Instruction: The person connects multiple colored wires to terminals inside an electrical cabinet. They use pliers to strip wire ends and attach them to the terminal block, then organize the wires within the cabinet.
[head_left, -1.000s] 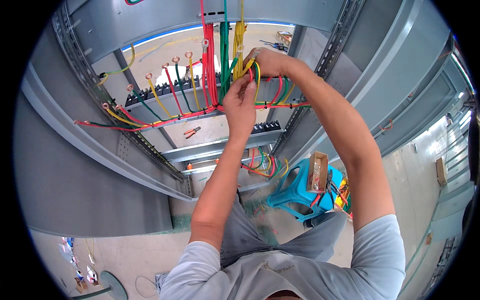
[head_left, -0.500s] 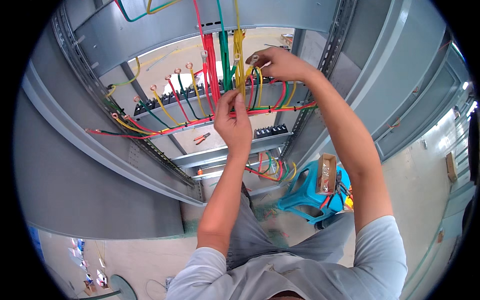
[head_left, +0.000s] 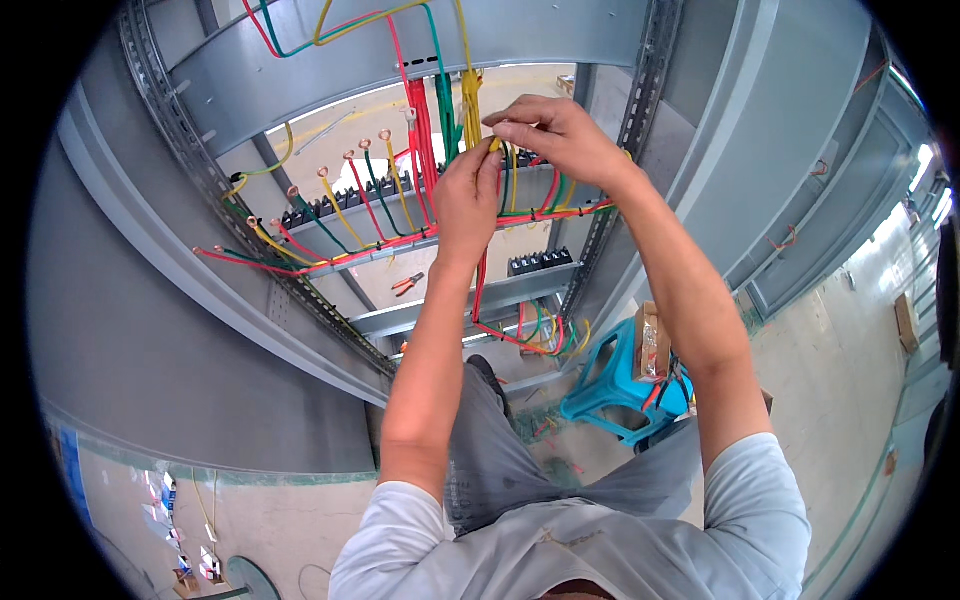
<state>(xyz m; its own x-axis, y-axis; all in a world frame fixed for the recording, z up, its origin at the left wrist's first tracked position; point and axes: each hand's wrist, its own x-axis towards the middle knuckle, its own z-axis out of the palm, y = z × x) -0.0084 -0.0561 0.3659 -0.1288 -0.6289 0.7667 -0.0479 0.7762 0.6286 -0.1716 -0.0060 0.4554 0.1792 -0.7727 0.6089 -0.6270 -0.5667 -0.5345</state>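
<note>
My left hand (head_left: 467, 200) is closed in a pinch on a yellow wire (head_left: 495, 145), just in front of the hanging wire bundles. From the right, my right hand (head_left: 565, 140) meets it at the same wire, thumb and fingers pinched together; the wire's tip is hidden by the fingers. Behind the hands hang a red wire bundle (head_left: 421, 125), a green wire bundle (head_left: 444, 100) and a yellow wire bundle (head_left: 470, 95). To the left, a yellow wire with a copper ring lug (head_left: 385, 135) stands up among several similar red, green and yellow ones.
A row of black breakers (head_left: 380, 190) runs behind the wires, with another black block (head_left: 540, 262) lower down. Red-handled pliers (head_left: 408, 284) lie below the rail. On a blue stool (head_left: 605, 395) sit an open cardboard box (head_left: 652, 345) and tools. Grey cabinet panels (head_left: 200, 370) flank me.
My left hand has risen to meet my right hand at the yellow wire. The ring lug by my right fingers no longer shows. The view has shifted slightly.
</note>
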